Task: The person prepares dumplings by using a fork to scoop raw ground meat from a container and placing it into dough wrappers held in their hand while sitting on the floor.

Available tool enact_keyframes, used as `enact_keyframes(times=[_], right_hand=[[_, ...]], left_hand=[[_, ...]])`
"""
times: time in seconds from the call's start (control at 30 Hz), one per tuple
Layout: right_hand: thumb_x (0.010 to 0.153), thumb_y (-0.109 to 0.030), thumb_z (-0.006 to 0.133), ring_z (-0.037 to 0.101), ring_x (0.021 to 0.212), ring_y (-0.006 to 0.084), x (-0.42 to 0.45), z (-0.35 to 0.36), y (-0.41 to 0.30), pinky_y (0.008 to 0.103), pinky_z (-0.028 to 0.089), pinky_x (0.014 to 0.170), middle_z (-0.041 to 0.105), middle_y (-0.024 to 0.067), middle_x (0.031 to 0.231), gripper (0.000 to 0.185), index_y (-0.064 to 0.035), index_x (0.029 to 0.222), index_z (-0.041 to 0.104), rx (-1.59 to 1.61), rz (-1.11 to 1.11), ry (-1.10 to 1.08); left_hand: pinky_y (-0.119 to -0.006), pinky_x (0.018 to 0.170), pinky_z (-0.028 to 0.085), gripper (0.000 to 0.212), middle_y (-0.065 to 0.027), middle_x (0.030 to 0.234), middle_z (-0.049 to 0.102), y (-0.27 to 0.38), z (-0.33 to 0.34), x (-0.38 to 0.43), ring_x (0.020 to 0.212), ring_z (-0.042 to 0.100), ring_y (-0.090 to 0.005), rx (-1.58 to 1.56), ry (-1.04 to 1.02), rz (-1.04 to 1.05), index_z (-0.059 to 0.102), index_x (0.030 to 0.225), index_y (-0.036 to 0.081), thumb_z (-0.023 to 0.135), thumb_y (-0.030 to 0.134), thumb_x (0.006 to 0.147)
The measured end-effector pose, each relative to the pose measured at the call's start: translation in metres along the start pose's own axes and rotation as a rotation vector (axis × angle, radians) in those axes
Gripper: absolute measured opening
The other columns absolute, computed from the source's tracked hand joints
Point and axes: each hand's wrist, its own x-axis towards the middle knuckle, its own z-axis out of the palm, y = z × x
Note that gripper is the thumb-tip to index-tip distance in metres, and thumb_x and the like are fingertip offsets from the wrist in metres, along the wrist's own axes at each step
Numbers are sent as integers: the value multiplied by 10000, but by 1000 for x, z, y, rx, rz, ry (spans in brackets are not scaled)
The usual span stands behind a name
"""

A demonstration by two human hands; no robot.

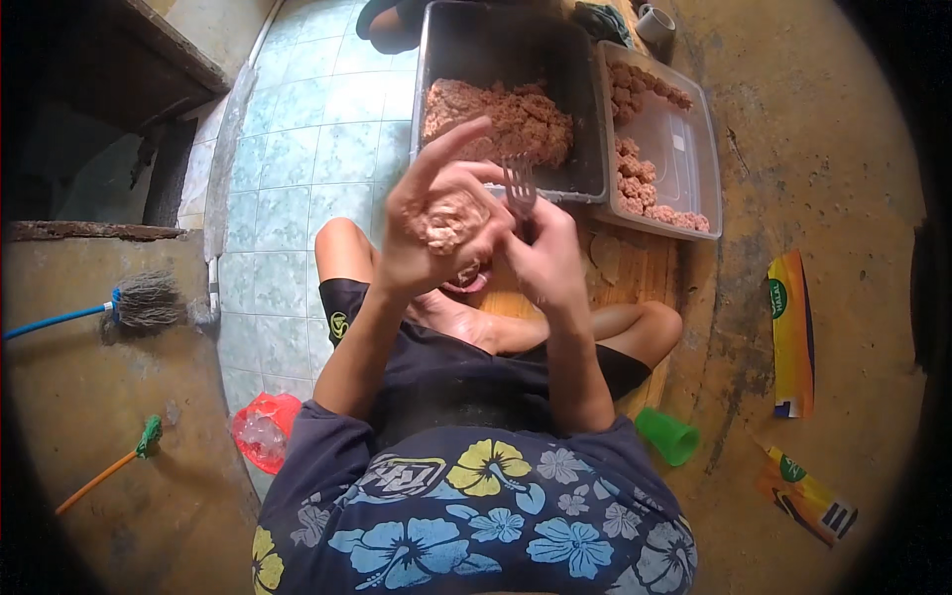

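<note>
My left hand [407, 253] is raised, its palm toward the camera and its fingers curled around a lump of raw ground meat [448, 222]. Close beside it, my right hand [550, 253] grips a metal fork [519, 182], tines pointing up. Beyond both hands stands a deep dark plastic bin [506, 33] with a mass of ground meat [513, 119] inside. To its right, a translucent plastic box [673, 160] has small rough meat lumps [634, 178] along its left, far and near sides. Below my left hand, a pink-rimmed container [476, 282] is mostly hidden.
A wooden board [632, 271] lies under the bins. A green plastic cup [668, 437] lies to my right, near torn yellow packets [790, 335]. Left are a red plastic bag [264, 431] and a blue-handled brush [145, 300]. A white mug [656, 26] and dark cloth [601, 24] sit beyond.
</note>
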Motion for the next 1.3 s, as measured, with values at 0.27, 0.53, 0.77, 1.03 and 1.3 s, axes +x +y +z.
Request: enact_keyframes(times=[0.27,0.53,0.77,1.03,1.3], right_hand=[[904,-92,504,618,799,441,-18,-10,-20,471,481,679,621,244,838,139,18,899,589,-510,-60,-165],[925,-83,515,579,655,379,-6,9,-18,414,463,624,591,241,741,149,46,903,586,-358,-121,-234],[886,-79,594,614,815,421,-7,-29,-17,450,479,706,611,245,856,127,46,899,608,-583,-44,-102],[902,2,539,621,745,315,1,10,-19,343,476,685,605,185,818,58,45,908,577,-485,-239,-150],[853,-52,615,598,687,350,27,4,-56,437,461,629,573,159,776,73,-8,864,673,-659,-410,-82]], left_hand=[[-195,677,492,816,-17,767,633,18,-6,3,718,602,-71,256,265,-124,438,1427,68,795,-68,706],[-186,606,461,1014,-20,782,606,0,-28,3,648,550,-45,38,87,-74,316,1496,77,867,-34,652],[-200,597,517,911,-58,752,631,-18,-74,5,649,591,-70,-317,120,-224,365,1453,32,826,-65,673],[-174,584,458,765,-11,735,607,-18,-31,4,642,547,-32,53,180,-277,481,1378,29,806,-81,694],[-166,625,471,770,-12,792,612,-36,-78,-6,701,569,-34,-297,109,-483,460,1412,15,662,-102,678]])
